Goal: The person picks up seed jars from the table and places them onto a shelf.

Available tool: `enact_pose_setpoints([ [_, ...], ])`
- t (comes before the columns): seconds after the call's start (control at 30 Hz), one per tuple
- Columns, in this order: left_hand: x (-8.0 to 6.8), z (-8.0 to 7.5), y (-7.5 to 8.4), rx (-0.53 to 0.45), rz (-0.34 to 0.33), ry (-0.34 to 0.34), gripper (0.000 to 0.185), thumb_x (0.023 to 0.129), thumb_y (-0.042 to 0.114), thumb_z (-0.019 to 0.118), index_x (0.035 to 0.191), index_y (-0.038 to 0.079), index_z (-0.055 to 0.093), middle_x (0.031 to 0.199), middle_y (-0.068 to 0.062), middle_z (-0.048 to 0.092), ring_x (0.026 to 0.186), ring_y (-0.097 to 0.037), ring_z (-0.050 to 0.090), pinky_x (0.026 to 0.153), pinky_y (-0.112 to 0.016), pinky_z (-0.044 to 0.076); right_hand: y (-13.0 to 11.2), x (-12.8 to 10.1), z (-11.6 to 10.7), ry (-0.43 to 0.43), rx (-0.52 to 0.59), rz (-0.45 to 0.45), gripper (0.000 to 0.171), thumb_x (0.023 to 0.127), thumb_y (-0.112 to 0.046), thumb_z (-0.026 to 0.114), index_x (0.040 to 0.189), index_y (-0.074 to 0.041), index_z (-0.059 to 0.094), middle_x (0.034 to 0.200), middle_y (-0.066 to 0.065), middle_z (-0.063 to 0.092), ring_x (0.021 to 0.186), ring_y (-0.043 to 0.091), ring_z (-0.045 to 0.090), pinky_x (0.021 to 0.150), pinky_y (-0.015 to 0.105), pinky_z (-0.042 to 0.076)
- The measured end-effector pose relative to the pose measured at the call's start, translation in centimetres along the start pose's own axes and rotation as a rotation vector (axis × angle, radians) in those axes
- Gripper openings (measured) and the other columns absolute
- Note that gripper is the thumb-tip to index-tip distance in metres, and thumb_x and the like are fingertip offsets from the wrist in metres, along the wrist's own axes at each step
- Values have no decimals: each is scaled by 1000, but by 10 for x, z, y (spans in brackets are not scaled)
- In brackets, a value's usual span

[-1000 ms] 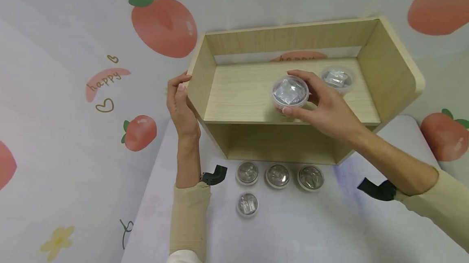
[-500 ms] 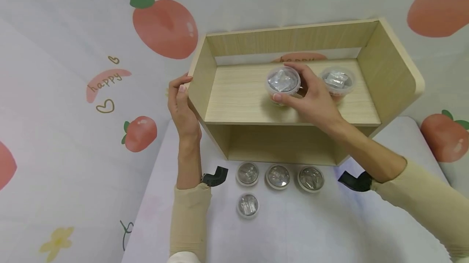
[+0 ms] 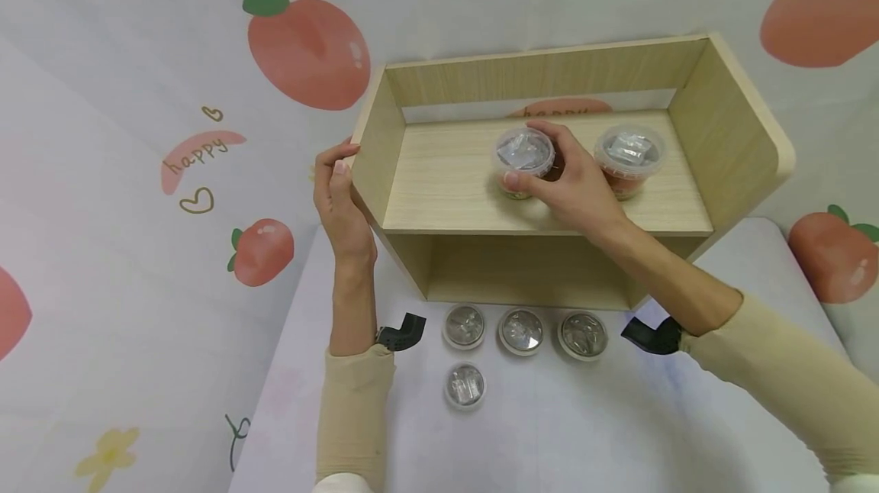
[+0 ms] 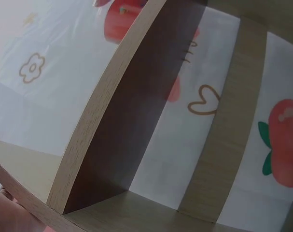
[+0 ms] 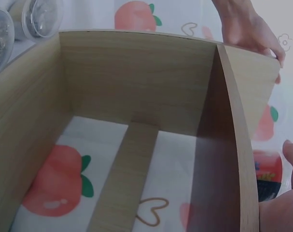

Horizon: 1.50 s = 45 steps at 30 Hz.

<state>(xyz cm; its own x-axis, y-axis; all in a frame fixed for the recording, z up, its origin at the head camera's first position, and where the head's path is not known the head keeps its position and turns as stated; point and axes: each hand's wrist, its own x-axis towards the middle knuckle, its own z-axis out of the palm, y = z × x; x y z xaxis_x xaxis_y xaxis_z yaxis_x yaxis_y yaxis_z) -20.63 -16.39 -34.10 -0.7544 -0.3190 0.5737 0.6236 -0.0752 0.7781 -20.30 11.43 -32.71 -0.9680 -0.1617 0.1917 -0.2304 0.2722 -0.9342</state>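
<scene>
My right hand [image 3: 534, 163] grips a clear lidded cup [image 3: 522, 148] with crumpled silver contents, on the upper board of a light wooden shelf unit [image 3: 453, 188]. A second such cup [image 3: 628, 153] stands to its right on the same board, apart from my hand. My left hand [image 3: 339, 176] holds the front edge of the shelf's left side panel [image 3: 374, 149], fingers curled over it. That panel [image 4: 112, 111] fills the left wrist view, with a bit of my palm [image 4: 6, 215] at the bottom left. The right wrist view looks into the shelf's lower bay [image 5: 136, 87], with my left hand [image 5: 247, 29] on the panel.
Several more lidded cups stand on the white table before the shelf: a row of three [image 3: 520, 330] and one nearer [image 3: 465, 385]. Two cups [image 5: 37, 17] show at the right wrist view's top left. A fruit-print cloth [image 3: 206, 172] hangs behind. The upper board's left half is bare.
My right hand has carried the cup back and to the left, lowering it to the upper board beside the other cup. My left hand has stayed on the side panel.
</scene>
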Motion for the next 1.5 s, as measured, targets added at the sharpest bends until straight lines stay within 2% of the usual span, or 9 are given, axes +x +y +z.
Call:
enact_pose_setpoints([
  [0.4, 3, -4, -1, -7, 20, 3, 26, 98, 21, 43, 109, 13, 65, 124, -14, 58, 112, -31, 53, 87, -36, 44, 2, 6, 0, -15, -67, 16, 77, 84, -28, 81, 149, -15, 42, 141, 9, 52, 129, 18, 47, 110, 36, 32],
  [0.57, 3, -4, -1, -7, 28, 6, 27, 98, 22, 43, 109, 13, 66, 124, -15, 58, 107, -30, 55, 84, -36, 45, 2, 7, 1, -13, -89, 20, 81, 83, -30, 82, 151, -15, 40, 145, 11, 49, 134, 19, 43, 113, 36, 29],
  [0.67, 3, -4, -1, -13, 27, 11, 27, 98, 22, 43, 109, 13, 66, 125, -16, 58, 106, -30, 55, 83, -36, 46, 2, 6, 0, -17, -63, 10, 85, 83, -27, 82, 153, -15, 36, 150, 10, 44, 138, 18, 38, 115, 34, 26],
  [0.83, 3, -3, -2, -25, 23, 7, 27, 98, 21, 43, 109, 13, 66, 125, -16, 58, 107, -30, 55, 83, -36, 46, 2, 1, -1, -29, 48, -48, 89, 83, -16, 81, 156, -16, 30, 157, 9, 35, 142, 16, 36, 116, 32, 27],
  [1.03, 3, -1, -3, -28, 35, -4, 27, 98, 21, 43, 109, 13, 66, 125, -16, 57, 108, -31, 55, 85, -36, 46, 2, -11, -1, -1, 23, -151, 91, 83, -7, 80, 157, -12, 27, 160, 9, 31, 144, 16, 34, 116, 30, 28],
  [1.13, 3, -2, -3, -21, 30, -4, 27, 98, 21, 43, 110, 12, 66, 125, -16, 57, 107, -31, 55, 84, -36, 46, 3, -21, -1, 22, -10, -198, 92, 81, -4, 80, 156, -9, 28, 160, 8, 31, 144, 16, 34, 115, 30, 29],
  [1.27, 2, -3, -2, 1, 24, 0, 28, 97, 23, 43, 110, 12, 65, 125, -15, 57, 106, -30, 55, 84, -37, 45, 3, -35, -1, 63, -59, -236, 93, 79, -1, 81, 156, -11, 31, 159, 3, 33, 143, 21, 36, 114, 30, 31],
  [1.33, 2, -3, -2, 5, 23, 1, 28, 97, 23, 43, 110, 12, 65, 124, -15, 57, 107, -31, 55, 85, -37, 45, 4, -41, -2, 79, -46, -260, 91, 78, 4, 80, 155, -12, 33, 158, 3, 34, 143, 24, 36, 114, 31, 32],
  [1.5, 1, -3, -4, 21, 20, -7, 28, 97, 24, 43, 111, 13, 65, 123, -15, 58, 109, -31, 54, 86, -38, 44, 7, -56, -3, 111, 46, -373, 86, 73, 19, 76, 148, -3, 42, 150, 13, 44, 137, 30, 43, 109, 36, 39],
])
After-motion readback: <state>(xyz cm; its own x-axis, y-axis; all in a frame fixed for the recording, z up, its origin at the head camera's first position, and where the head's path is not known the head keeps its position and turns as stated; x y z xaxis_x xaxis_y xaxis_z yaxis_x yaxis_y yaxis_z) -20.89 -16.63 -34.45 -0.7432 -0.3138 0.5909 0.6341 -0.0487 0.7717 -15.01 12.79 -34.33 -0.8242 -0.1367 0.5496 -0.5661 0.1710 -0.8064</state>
